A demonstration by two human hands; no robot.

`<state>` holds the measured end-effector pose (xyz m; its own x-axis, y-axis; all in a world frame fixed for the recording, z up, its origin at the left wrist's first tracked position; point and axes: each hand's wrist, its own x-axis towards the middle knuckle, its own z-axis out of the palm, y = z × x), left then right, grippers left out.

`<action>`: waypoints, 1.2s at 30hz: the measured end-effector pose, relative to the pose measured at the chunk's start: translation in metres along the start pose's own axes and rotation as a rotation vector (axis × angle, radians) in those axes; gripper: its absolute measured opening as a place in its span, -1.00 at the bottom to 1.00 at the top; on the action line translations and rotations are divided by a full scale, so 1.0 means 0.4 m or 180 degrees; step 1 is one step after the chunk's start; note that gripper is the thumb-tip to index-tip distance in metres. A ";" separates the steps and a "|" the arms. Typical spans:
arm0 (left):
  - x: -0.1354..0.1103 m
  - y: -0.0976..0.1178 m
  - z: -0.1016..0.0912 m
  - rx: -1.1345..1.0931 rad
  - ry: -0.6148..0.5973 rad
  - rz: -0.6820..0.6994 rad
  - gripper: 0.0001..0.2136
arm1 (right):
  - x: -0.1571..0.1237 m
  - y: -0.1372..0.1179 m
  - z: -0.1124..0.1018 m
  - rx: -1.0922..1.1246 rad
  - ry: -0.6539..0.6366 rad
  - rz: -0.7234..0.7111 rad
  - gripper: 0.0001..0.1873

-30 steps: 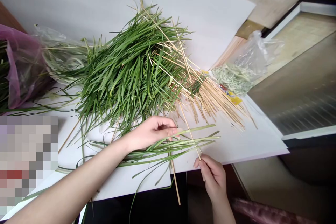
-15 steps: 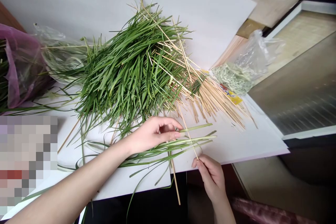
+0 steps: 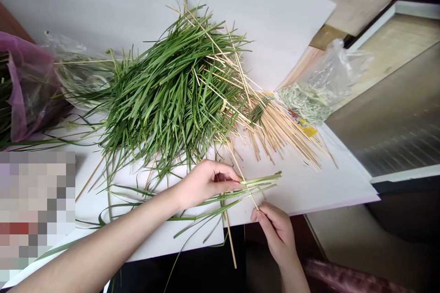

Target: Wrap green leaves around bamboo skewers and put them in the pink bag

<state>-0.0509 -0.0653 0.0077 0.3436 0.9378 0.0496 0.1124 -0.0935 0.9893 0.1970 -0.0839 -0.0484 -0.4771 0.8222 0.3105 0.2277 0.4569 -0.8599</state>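
Note:
My left hand (image 3: 209, 183) pinches garlic chive stalks (image 3: 266, 178) between thumb and fingers, close to their pale cut ends. These ends point right and cross a thin bamboo skewer (image 3: 237, 161). My right hand (image 3: 277, 226) grips the skewer's lower end between thumb and forefinger, and the stick slants up to the left. Several more chive stalks lie along the skewer just below my left fingertips. Whether each stalk is pierced or only crosses the stick, I cannot tell. Behind my hands rises a big heap of green chives (image 3: 161, 96).
Loose bamboo skewers (image 3: 288, 132) fan out right of the heap. A clear bag of pale green strands (image 3: 305, 103) stands behind them. At left are a pink bag (image 3: 25, 91) and another clear bag (image 3: 84, 75). One skewer (image 3: 230, 240) overhangs the white table's (image 3: 326, 187) front edge.
My left hand has moved slightly right and down, bringing its stalk from above onto the other stalks at the skewer. The skewer tilts a little further left; my right hand has barely moved.

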 end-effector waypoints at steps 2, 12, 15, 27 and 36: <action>-0.002 0.014 -0.015 0.0195 -0.0076 0.0135 -0.83 | 0.000 0.000 -0.006 0.0049 -0.0024 0.0008 -0.62; 0.001 0.033 -0.084 -0.0018 0.0558 0.0195 -0.73 | -0.003 0.002 -0.049 0.0249 -0.0305 -0.0015 -0.59; 0.002 0.010 -0.065 0.1013 0.0584 0.0503 -0.75 | -0.009 0.010 -0.057 0.0344 -0.0515 -0.0008 -0.58; -0.003 -0.034 -0.005 0.2886 -0.0322 0.0993 -0.85 | -0.010 0.010 -0.059 0.0436 -0.0620 0.0070 -0.59; -0.002 -0.036 -0.011 0.3183 -0.0159 0.0781 -0.92 | -0.001 0.004 -0.055 0.0366 -0.0530 -0.0107 -0.65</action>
<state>-0.0569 -0.0634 -0.0058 0.4976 0.8426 0.2062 0.7505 -0.5373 0.3847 0.2161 -0.0762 -0.0409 -0.6186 0.7353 0.2767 0.1154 0.4334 -0.8938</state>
